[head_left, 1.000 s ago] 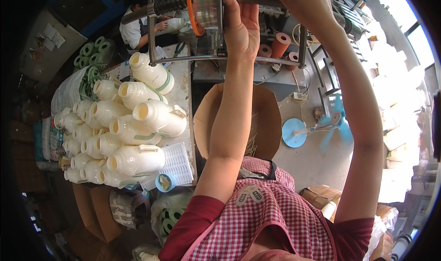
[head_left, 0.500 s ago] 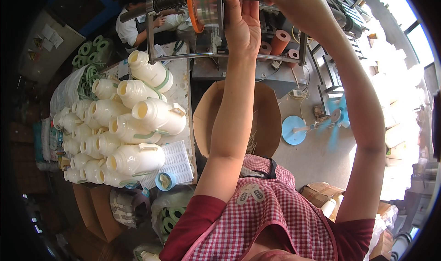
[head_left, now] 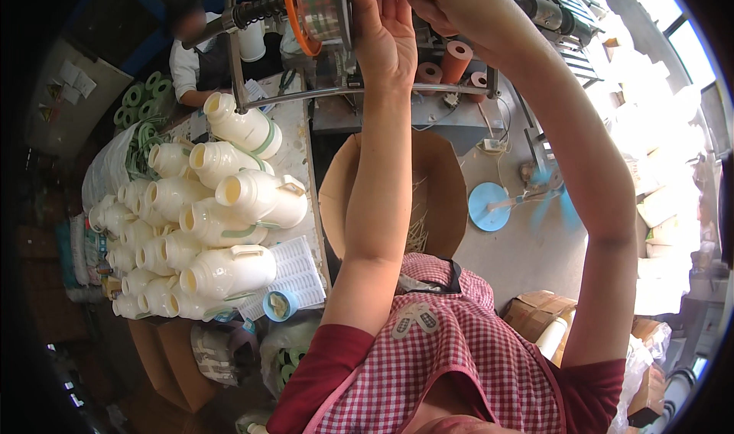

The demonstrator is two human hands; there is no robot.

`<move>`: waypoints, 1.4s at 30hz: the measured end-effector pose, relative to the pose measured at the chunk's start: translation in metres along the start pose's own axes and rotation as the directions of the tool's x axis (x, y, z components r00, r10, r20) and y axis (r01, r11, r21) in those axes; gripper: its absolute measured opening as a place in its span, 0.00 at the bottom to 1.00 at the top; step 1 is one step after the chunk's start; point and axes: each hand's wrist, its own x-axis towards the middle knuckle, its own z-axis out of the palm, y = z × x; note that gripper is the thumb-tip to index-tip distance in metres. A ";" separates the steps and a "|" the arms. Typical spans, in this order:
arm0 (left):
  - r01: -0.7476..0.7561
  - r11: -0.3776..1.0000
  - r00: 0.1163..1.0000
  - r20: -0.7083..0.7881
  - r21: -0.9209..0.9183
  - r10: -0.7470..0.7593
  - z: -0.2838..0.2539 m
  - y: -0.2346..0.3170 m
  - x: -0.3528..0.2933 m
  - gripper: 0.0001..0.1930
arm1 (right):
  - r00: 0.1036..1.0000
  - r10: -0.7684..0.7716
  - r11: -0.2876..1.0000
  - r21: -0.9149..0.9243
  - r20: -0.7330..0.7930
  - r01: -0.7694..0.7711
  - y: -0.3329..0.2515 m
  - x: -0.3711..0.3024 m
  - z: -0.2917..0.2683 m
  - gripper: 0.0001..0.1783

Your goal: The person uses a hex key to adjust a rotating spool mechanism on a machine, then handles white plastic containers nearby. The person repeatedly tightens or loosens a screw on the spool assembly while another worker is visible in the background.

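Note:
At the top edge, a roll of clear patterned film (head_left: pixel 319 8) is mounted on a metal shaft, between an orange ring (head_left: pixel 299 23) and a grey disc (head_left: pixel 343 14). My left hand (head_left: pixel 388 43) is raised palm toward me beside the disc. Its thumb rests by the disc's face, apart from the fingers, which stretch up to the shaft. Just right of it, my right hand (head_left: pixel 451 10) reaches over the shaft with fingers curled in. What those fingertips grip is hidden behind the hand. A metal frame bar (head_left: pixel 306 95) runs below the roll.
Many cream vacuum jugs (head_left: pixel 237 270) crowd the table on the left, beside a printed sheet (head_left: pixel 294 262) and a blue cup (head_left: pixel 280 305). An open cardboard box (head_left: pixel 447 197) stands below my arms. Red rolls (head_left: pixel 456 61), a blue fan (head_left: pixel 489 206) and a co-worker (head_left: pixel 195 63) are beyond.
The view has shifted slightly, so the roll and both hands appear farther left. My right hand has come lower and closer to my left, its fingers more curled. The co-worker has straightened up.

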 end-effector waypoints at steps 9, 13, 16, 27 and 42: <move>0.036 0.999 0.977 -0.209 -0.012 -0.037 0.031 0.000 -0.011 0.29 | 0.998 0.053 0.848 0.529 -0.020 -0.034 0.013 -0.013 0.034 0.23; -0.003 0.999 0.991 -0.132 -0.051 -0.004 0.037 0.002 -0.016 0.26 | 0.994 0.093 0.756 0.653 -0.058 -0.033 0.017 -0.015 0.054 0.21; -0.004 0.999 0.991 -0.133 -0.054 -0.003 0.037 0.004 -0.014 0.26 | 0.988 0.100 0.726 0.688 -0.115 0.007 0.016 -0.019 0.067 0.21; 0.041 0.999 0.991 -0.125 0.010 -0.040 0.039 0.010 -0.013 0.25 | 0.809 -0.199 0.928 0.160 -0.553 0.338 0.028 0.001 0.106 0.24; -0.087 0.984 0.992 -0.081 0.154 0.101 0.038 0.005 -0.009 0.24 | 0.995 -0.047 0.755 0.648 -0.094 0.097 0.023 -0.030 0.070 0.19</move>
